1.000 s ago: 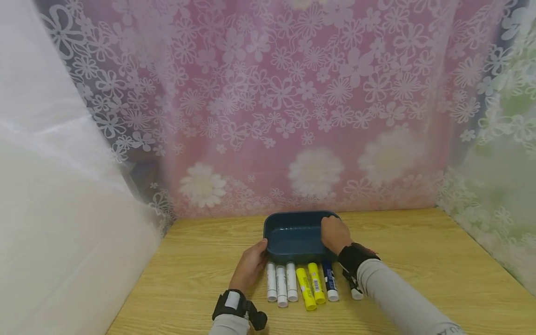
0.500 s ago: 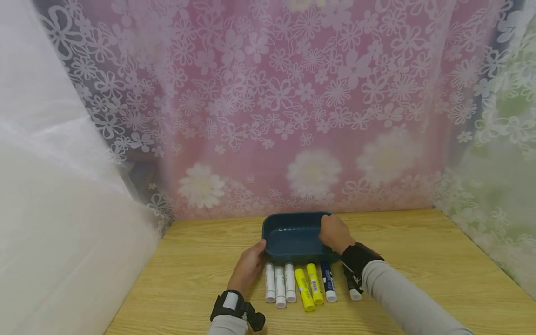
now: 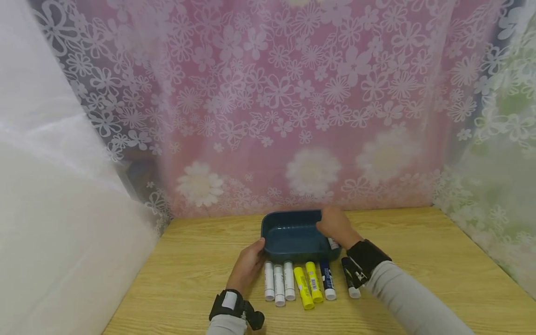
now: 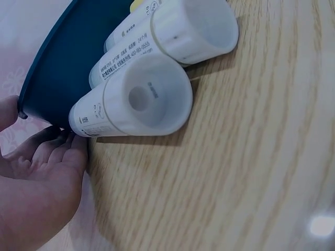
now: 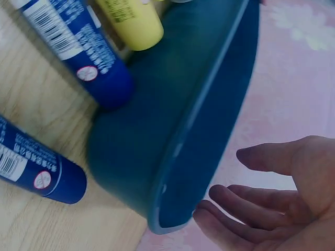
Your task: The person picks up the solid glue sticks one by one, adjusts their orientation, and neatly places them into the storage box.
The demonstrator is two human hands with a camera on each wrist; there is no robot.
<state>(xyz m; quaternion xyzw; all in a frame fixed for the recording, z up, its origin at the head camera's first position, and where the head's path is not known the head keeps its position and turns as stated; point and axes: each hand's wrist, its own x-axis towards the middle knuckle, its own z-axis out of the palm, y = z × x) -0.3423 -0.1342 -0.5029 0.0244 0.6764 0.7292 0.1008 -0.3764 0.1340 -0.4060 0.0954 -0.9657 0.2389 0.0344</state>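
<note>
Woodgrain table (image 3: 201, 260); left fingers (image 4: 60, 152) grip rounded tray (image 3: 289, 239).

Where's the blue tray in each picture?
Head: the blue tray is low, just right of the middle, with a hand at each side.
Left wrist: the blue tray is at the upper left, beyond white tubes.
Right wrist: the blue tray slants from the top to below the middle.
Shared landmark: the wooden table.

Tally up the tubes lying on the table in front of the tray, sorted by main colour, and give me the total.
White tubes: 3
Yellow tubes: 2
Blue tubes: 2
Total in front of the tray: 7
</note>
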